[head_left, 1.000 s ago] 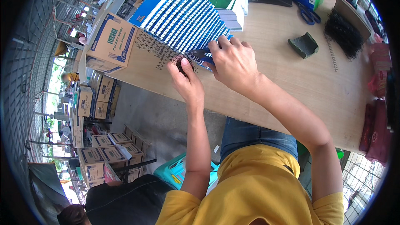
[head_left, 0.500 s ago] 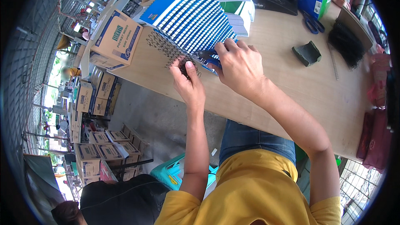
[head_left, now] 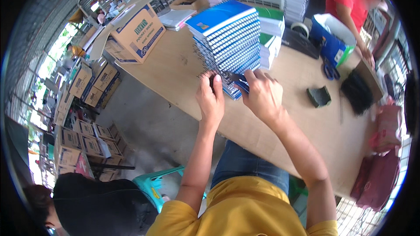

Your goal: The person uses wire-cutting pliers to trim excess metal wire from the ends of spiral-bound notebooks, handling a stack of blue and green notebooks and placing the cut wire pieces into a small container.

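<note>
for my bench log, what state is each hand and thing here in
Left hand: fingers closed on dark wire coils
Right hand: fingers closed on blue-handled hand tool
Tall stack of blue-covered wire-bound notebooks: standing on pale wooden table
Blue-handled scissors: lying down, blades unclear
Brown cardboard box: flap folded out
Blue-and-green box: open on top

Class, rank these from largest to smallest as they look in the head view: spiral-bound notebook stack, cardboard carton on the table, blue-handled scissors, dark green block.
1. Spiral-bound notebook stack
2. Cardboard carton
Unranked: blue-handled scissors and dark green block look too alike in size.
</note>
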Motion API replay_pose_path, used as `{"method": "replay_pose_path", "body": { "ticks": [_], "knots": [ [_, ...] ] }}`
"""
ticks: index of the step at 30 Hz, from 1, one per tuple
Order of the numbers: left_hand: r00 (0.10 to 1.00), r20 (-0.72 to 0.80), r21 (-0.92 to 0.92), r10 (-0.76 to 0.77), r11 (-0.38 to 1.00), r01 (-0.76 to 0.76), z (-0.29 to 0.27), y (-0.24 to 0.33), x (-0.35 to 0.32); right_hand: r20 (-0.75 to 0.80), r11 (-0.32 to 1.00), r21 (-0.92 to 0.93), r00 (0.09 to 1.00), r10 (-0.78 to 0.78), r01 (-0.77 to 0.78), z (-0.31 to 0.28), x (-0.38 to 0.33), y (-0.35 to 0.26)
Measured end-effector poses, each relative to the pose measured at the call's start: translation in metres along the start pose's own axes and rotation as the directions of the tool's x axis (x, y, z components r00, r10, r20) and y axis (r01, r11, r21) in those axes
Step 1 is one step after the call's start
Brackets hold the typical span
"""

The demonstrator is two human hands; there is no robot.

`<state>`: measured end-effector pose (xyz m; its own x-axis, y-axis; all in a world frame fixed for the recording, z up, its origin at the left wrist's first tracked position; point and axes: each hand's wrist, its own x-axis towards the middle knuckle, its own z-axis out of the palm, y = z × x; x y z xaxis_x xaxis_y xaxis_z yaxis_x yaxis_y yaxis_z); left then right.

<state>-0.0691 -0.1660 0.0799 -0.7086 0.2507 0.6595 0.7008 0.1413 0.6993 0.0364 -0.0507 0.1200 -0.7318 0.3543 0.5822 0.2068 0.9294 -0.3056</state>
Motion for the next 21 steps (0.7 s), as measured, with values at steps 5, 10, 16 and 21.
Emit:
{"method": "replay_pose_path", "body": {
  "ticks": [5,10,16,21],
  "knots": [
    [1.000,0.003,-0.007,0.015,1.000,-0.015,-0.007,-0.001,0.004,-0.017,0.999,-0.042,1.000,0.020,-0.021,-0.009,0.005,-0.008],
    [0.999,-0.002,-0.049,0.032,0.998,-0.032,-0.004,0.008,0.008,-0.013,0.998,-0.066,1.000,-0.002,0.001,-0.007,0.008,-0.011],
    [0.998,-0.025,-0.047,0.059,0.997,-0.060,-0.006,0.006,0.010,0.002,0.998,-0.058,1.000,0.021,-0.021,-0.012,0.005,-0.013],
    [0.995,-0.039,-0.065,0.087,0.994,-0.090,-0.006,0.006,0.010,-0.004,0.998,-0.060,1.000,0.018,-0.018,-0.015,0.007,-0.018]
  ]
}}
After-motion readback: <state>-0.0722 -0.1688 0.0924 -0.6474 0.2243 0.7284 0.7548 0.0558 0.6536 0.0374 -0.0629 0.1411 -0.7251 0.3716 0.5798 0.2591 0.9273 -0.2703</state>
